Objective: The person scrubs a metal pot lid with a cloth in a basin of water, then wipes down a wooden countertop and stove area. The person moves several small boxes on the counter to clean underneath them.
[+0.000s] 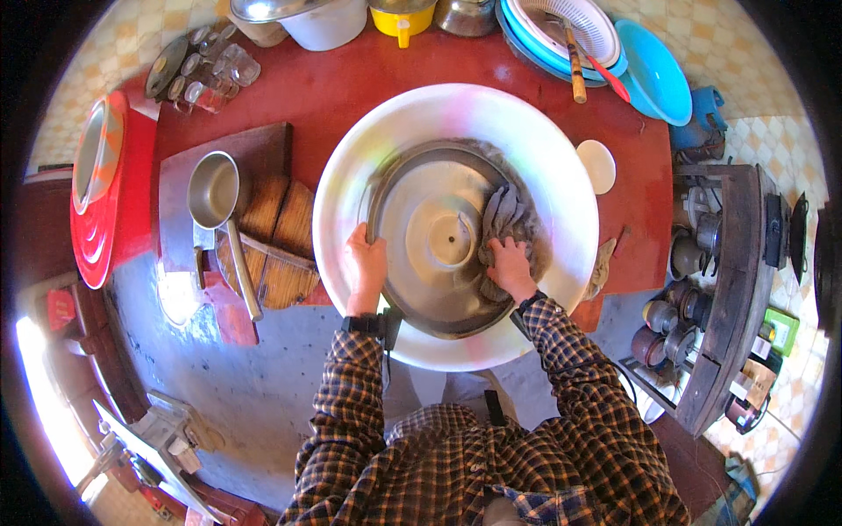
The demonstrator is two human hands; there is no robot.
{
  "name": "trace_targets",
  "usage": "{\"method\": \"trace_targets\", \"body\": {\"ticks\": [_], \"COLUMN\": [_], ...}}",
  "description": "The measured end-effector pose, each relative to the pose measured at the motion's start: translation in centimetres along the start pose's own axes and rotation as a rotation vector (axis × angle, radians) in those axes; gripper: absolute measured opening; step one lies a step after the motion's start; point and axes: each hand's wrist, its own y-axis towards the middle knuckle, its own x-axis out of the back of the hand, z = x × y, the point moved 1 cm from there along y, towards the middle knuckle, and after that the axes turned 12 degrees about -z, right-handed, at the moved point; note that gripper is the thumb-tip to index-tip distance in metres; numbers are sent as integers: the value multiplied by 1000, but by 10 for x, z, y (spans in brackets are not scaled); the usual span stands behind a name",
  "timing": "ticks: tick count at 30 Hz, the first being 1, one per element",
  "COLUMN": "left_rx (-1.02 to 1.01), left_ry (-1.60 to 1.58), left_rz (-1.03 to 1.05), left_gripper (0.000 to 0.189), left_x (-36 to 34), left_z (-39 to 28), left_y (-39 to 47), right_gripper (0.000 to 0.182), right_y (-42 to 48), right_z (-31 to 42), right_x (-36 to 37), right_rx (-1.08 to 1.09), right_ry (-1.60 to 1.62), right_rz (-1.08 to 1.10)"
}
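A large white basin (460, 105) stands before me at the front edge of the red table. Inside it lies a wide round metal piece (421, 204), seemingly a pot lid, with stepped rings and a small dark hole at its centre. Greyish water shows around its rim. My left hand (366, 263) grips the metal rim on the left, thumb uppermost. On the right side, my right hand (512, 266) presses a wet, bunched grey cloth (505, 207) against the metal. What lies under the cloth is hidden.
Left of the basin, a metal ladle (214, 184) rests over a wooden board (263, 217). A white bowl (596, 166) sits close on the right. Glass jars (210, 75), a yellow pot (403, 23) and stacked basins (658, 72) line the back. A rack (730, 263) holds pots.
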Motion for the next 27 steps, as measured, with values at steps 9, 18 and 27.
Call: {"method": "trace_targets", "body": {"ticks": [9, 18, 27], "left_rx": [96, -138, -307], "left_ry": [-70, 29, -144], "left_rz": [110, 120, 118], "left_gripper": [25, 20, 20], "left_x": [15, 54, 53], "left_z": [5, -35, -82], "left_y": [3, 17, 0], "right_gripper": [57, 47, 61], "right_y": [-61, 30, 8], "right_z": [119, 188, 187], "right_x": [-18, 48, 111], "right_rx": [138, -62, 549], "right_ry": [624, 1482, 737], "right_rz": [157, -165, -588]}}
